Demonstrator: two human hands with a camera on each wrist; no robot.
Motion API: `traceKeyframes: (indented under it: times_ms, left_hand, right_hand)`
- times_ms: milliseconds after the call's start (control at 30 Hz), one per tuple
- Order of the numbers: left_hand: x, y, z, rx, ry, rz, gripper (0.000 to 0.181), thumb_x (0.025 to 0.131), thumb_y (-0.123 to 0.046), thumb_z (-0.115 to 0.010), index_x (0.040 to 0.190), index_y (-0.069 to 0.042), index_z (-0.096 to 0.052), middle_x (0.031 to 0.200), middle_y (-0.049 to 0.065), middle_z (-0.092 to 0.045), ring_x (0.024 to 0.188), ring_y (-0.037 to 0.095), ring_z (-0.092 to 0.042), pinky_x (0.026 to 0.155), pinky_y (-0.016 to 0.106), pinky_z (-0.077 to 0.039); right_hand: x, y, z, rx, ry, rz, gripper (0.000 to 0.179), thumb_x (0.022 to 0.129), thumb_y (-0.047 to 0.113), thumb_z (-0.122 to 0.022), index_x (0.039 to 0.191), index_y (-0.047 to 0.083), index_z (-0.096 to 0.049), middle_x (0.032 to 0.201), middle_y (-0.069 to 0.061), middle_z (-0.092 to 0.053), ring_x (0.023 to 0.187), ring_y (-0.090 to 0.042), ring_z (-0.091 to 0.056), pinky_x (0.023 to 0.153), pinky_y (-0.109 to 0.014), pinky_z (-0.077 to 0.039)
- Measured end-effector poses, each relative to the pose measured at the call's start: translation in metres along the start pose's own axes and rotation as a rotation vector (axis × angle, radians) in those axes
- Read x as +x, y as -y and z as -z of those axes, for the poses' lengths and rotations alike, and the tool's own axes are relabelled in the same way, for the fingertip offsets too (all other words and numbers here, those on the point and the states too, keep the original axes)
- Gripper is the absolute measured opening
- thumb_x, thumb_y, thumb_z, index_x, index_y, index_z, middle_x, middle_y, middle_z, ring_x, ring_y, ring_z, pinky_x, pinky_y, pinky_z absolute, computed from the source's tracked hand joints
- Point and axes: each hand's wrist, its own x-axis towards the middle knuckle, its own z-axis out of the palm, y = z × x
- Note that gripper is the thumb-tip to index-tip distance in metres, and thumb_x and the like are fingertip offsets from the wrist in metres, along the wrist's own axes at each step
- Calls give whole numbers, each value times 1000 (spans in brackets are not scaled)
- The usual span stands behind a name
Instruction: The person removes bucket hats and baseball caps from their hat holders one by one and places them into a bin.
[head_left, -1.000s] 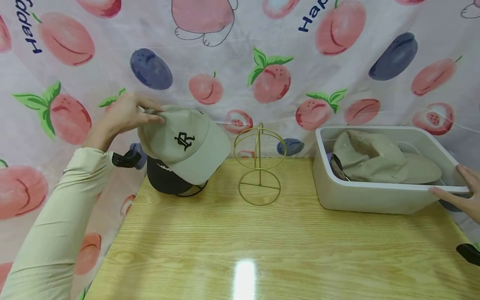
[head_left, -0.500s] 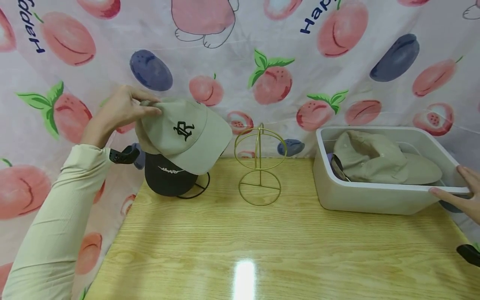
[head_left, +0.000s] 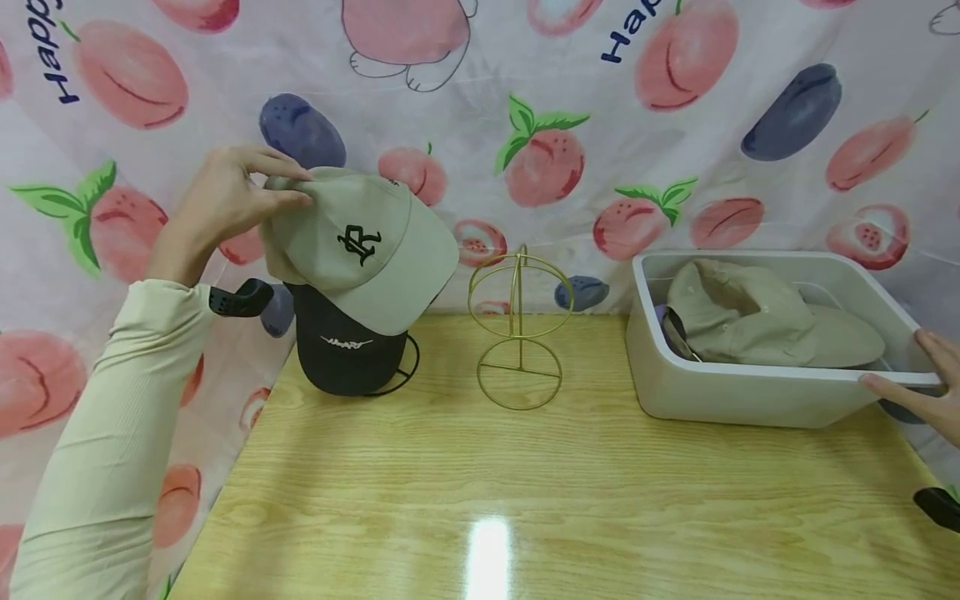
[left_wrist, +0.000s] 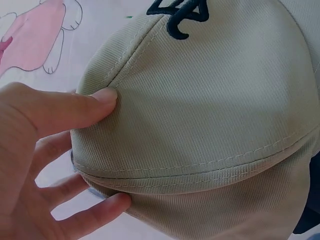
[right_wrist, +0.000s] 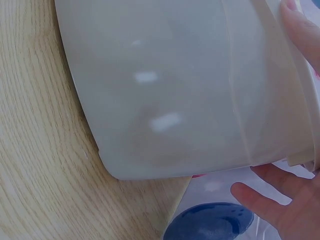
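Note:
My left hand (head_left: 225, 192) pinches the crown of a light beige baseball cap (head_left: 352, 233) with a dark letter on its front. In the left wrist view the thumb (left_wrist: 102, 100) presses the outside of the crown, with fingers around its edge. The beige cap hangs tilted over a black cap (head_left: 345, 350) with white script, partly covering it. The black cap sits on a black wire stand (head_left: 408, 367). At the right, my right hand (head_left: 930, 383) rests on the corner of a white bin (head_left: 750, 396), thumb on the front rim and fingers spread along the side.
Inside the bin lie a khaki cap (head_left: 765, 325) and, partly hidden, another darker item (head_left: 675, 333). A gold wire stand (head_left: 520, 333) stands bare at the back middle of the wooden table (head_left: 480, 467). A fruit-print cloth (head_left: 480, 150) hangs behind.
My left hand has raised the beige cap and shifted it slightly left, uncovering more of the black cap and its script. The right hand and bin have not moved.

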Motion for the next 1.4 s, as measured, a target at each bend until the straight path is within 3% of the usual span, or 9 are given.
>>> traceKeyframes:
  times_ms: [200, 500, 633, 867, 1000, 1133, 1300, 1400]
  left_hand:
    - [-5, -14, 8, -23, -23, 14, 31, 81, -23, -75, 104, -3, -73, 104, -3, -62, 98, 10, -46, 75, 19, -34]
    - [-9, -51, 12, -82, -85, -6, 31, 78, -26, -79, 103, -8, -75, 93, -7, -63, 89, 12, -46, 68, 22, -35]
    - [-11, -75, 7, -113, -87, -21, 30, 78, -28, -78, 103, -11, -75, 92, -5, -65, 87, 11, -46, 67, 24, -37]
    - [-7, -114, -9, -182, -108, -120, 24, 78, -26, -78, 97, -12, -77, 86, -3, -67, 80, 13, -50, 64, 23, -39]
    - [-6, -135, -20, -241, -78, -119, 24, 80, -28, -76, 99, -14, -77, 92, -1, -69, 79, 15, -54, 64, 24, -43]
    - [-4, -158, -32, -364, -28, -92, 25, 80, -29, -76, 102, -16, -76, 100, 2, -69, 80, 19, -60, 68, 27, -49]
    - [-1, -188, -46, -579, 30, -33, 24, 80, -19, -76, 102, -12, -75, 99, 6, -69, 81, 20, -64, 66, 32, -53]
    - [2, -202, -56, -650, 50, 12, 23, 79, -18, -76, 101, -13, -76, 99, 5, -69, 80, 21, -64, 61, 33, -53]
  right_hand:
    - [-2, 2, 3, 6, 16, 24, 99, 88, 46, -59, 147, -1, 6, 151, -28, 9, 138, -45, 8, 107, -61, -2]
    - [-2, 2, 4, 29, 19, 33, 99, 88, 45, -59, 148, 0, 6, 152, -26, 9, 138, -44, 8, 107, -61, -2]
    - [-1, -2, 3, 46, 16, 45, 98, 88, 44, -60, 148, 0, 5, 152, -27, 8, 138, -45, 8, 107, -61, -2]
    - [-1, -2, 1, 10, 14, -10, 99, 89, 49, -56, 147, -1, 7, 152, -26, 10, 139, -44, 8, 107, -61, -5]
    - [-1, -3, 1, 6, 6, -14, 99, 89, 51, -55, 147, -1, 7, 152, -26, 9, 139, -43, 7, 107, -60, -5]
    - [0, -6, 1, 6, -6, 1, 99, 89, 49, -57, 147, -1, 5, 152, -26, 7, 139, -43, 6, 108, -60, -6]
    - [1, -8, 0, 4, -27, 21, 98, 88, 48, -58, 148, -1, 3, 152, -26, 4, 139, -42, 4, 108, -59, -6]
    - [0, -5, 1, 14, -15, 12, 99, 88, 48, -58, 148, -1, 4, 152, -26, 6, 139, -43, 5, 108, -59, -6]
